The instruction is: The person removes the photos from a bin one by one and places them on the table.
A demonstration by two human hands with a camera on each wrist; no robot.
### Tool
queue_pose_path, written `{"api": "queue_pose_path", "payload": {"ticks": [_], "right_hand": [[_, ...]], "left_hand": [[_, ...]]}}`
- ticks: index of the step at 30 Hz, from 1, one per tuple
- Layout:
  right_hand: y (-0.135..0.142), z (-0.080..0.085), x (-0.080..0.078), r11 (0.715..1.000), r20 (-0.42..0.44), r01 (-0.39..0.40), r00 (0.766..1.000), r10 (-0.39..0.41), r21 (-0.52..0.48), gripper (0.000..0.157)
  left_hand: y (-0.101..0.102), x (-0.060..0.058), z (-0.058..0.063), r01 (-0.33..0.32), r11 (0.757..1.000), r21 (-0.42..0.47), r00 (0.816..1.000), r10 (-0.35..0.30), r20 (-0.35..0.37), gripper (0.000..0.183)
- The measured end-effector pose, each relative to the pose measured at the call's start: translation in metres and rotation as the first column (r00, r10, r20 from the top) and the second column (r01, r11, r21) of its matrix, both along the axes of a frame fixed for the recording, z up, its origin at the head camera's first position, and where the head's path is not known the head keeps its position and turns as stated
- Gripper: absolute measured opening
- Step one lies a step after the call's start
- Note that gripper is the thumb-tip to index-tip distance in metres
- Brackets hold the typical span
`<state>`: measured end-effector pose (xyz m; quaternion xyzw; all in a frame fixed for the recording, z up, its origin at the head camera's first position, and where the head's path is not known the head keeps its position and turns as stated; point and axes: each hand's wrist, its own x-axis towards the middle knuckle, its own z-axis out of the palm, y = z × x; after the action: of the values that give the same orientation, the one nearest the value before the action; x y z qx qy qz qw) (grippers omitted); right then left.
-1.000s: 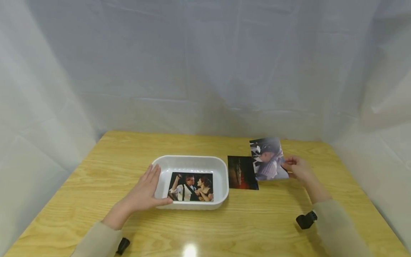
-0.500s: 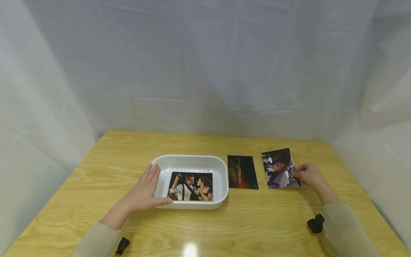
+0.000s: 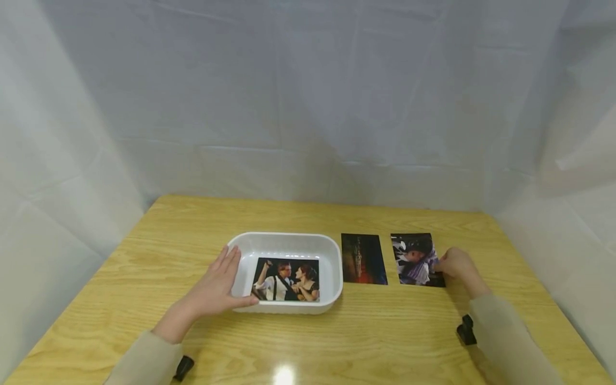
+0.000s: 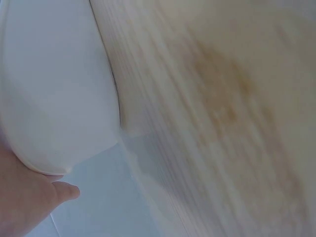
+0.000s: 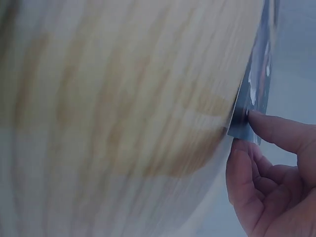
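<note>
My left hand (image 3: pixel 212 289) rests, fingers outstretched, on the left end of a white rectangular dish (image 3: pixel 277 308), its thumb along the near rim. A photo card (image 3: pixel 286 280) of two people lies inside the dish. In the head view, my right hand (image 3: pixel 457 266) is at the right edge of another photo card (image 3: pixel 413 259), purple and dark, which lies on the table. The right wrist view shows the thumb (image 5: pixel 276 129) on the top of this card (image 5: pixel 254 94) at its corner, with the other fingers curled by its edge.
A dark photo card (image 3: pixel 363 259) lies between the dish and the purple card. The wooden table (image 3: pixel 308 347) is enclosed by white sheeting (image 3: pixel 308 107) at the back and both sides. A small black wrist camera (image 3: pixel 466 330) hangs at the right sleeve.
My right hand has moved the purple photo card from partly over the dark card to the right and lowered it flat onto the table. The left hand and dish have stayed put.
</note>
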<state>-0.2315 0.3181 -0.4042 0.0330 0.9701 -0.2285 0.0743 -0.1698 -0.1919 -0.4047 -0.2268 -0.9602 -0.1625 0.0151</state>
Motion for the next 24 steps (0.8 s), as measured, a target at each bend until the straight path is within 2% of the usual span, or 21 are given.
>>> {"api": "queue_pose_path", "payload": {"ticks": [9, 15, 17, 21, 24], "right_hand": [[0.001, -0.005, -0.007, 0.999, 0.019, -0.028, 0.999, 0.027, 0.021, 0.03], [-0.004, -0.003, -0.005, 0.998, -0.007, -0.024, 1.0, 0.024, 0.064, 0.038], [-0.005, -0.002, -0.002, 0.996, -0.008, -0.006, 1.0, 0.007, 0.084, 0.036], [-0.009, 0.004, 0.003, 0.994, 0.012, 0.031, 0.999, -0.032, 0.106, 0.025], [-0.014, 0.013, 0.005, 0.997, 0.001, 0.031, 1.0, -0.031, 0.075, 0.038]], "left_hand": [[0.0, 0.0, 0.002, -0.004, 1.0, 0.014, 1.0, 0.004, 0.005, 0.105], [0.0, 0.001, 0.002, -0.006, 1.0, 0.006, 1.0, 0.006, 0.008, 0.105], [0.001, 0.001, 0.002, -0.007, 1.0, 0.007, 1.0, 0.007, 0.007, 0.105], [0.001, 0.001, 0.002, -0.005, 1.0, 0.006, 1.0, 0.005, 0.007, 0.107], [0.0, 0.001, 0.001, -0.003, 1.0, 0.003, 1.0, 0.003, 0.007, 0.107]]}}
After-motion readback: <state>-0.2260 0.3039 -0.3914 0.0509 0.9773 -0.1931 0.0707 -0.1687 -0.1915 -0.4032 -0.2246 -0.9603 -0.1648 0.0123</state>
